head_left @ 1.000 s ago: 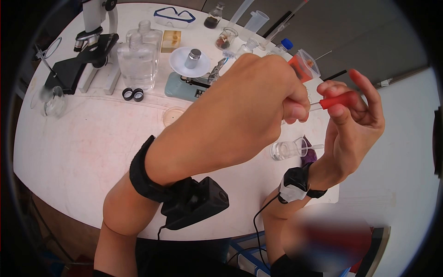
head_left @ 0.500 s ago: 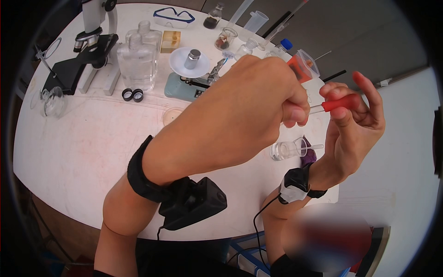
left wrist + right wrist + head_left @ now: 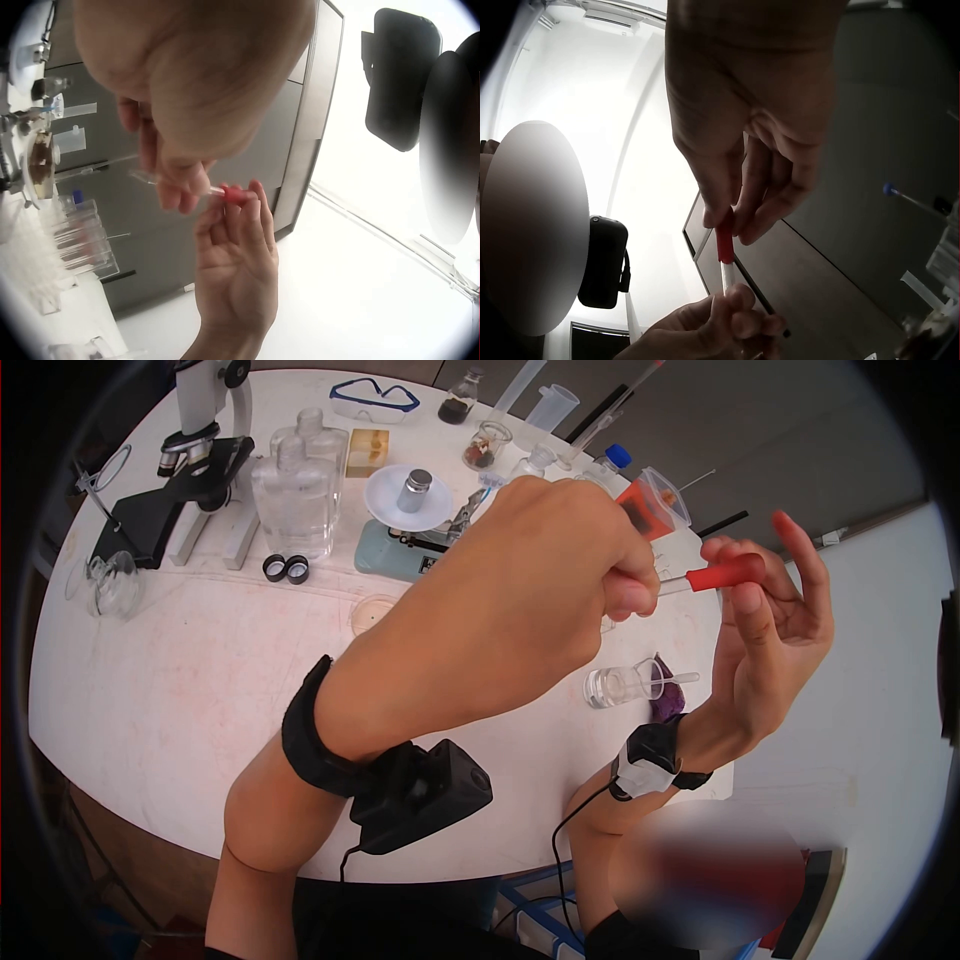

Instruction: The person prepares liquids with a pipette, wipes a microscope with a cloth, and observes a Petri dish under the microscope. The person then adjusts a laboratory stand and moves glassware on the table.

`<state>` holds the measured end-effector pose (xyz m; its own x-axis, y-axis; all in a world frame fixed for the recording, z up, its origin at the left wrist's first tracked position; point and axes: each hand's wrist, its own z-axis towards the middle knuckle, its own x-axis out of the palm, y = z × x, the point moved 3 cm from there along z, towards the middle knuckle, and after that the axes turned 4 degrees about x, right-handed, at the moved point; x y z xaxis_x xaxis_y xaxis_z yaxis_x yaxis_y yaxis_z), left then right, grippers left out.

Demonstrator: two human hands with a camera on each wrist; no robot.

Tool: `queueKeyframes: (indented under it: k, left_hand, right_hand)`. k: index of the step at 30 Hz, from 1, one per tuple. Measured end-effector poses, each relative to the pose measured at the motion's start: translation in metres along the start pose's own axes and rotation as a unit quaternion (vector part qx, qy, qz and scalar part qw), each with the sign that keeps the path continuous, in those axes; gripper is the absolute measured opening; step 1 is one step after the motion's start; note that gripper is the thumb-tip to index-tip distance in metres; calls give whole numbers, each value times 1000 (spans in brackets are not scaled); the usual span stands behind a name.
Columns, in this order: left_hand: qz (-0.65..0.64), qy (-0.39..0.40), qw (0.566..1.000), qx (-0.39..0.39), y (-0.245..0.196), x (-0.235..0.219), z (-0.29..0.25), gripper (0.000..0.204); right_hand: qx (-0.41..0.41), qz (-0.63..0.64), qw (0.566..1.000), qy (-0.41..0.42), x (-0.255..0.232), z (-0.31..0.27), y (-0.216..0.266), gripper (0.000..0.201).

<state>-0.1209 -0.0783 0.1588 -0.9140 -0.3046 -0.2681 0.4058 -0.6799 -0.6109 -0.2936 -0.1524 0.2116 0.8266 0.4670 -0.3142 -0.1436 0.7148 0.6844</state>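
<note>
In the head view a glass dropper with a red rubber bulb [image 3: 727,572] is held up between both hands, above the table's right side. My left hand [image 3: 560,575] grips its glass tube [image 3: 673,586], fingers curled round it and hiding part of it. The tube's far end shows beyond those fingers in the left wrist view. My right hand [image 3: 775,615] pinches the end of the red bulb between thumb and fingertips, with one finger raised. The right wrist view shows the thumb and finger on the bulb, the left hand just below.
Below the hands a glass beaker [image 3: 622,685] of clear liquid holds a plastic pipette [image 3: 680,679]. Behind stand a balance [image 3: 385,550], clear bottles [image 3: 298,500], a microscope [image 3: 200,450], safety goggles [image 3: 375,398] and a red-and-clear container [image 3: 652,505]. Two black caps [image 3: 285,568] lie left.
Both hands have shifted slightly, and the dropper has moved a little left. My right thumb and fingertips now sit nearer the bulb's end, leaving more red showing.
</note>
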Motion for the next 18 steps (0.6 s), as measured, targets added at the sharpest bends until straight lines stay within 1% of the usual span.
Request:
queueKeyframes:
  k: [3,8,11,18]
  left_hand:
    - [3,-1,1000,2,0,-1,0,6]
    - [-2,-7,1000,3,-2,-1,0,6]
    - [10,-18,1000,11,0,-1,-2,6]
    - [9,-13,1000,15,-1,-3,0,6]
  right_hand:
    - [16,-6,1000,-13,3,0,1,56]
    - [3,-12,1000,-28,5,0,2,56]
    - [-10,-9,1000,-16,6,1,1,57]
    - [-9,-7,1000,-22,7,1,0,56]
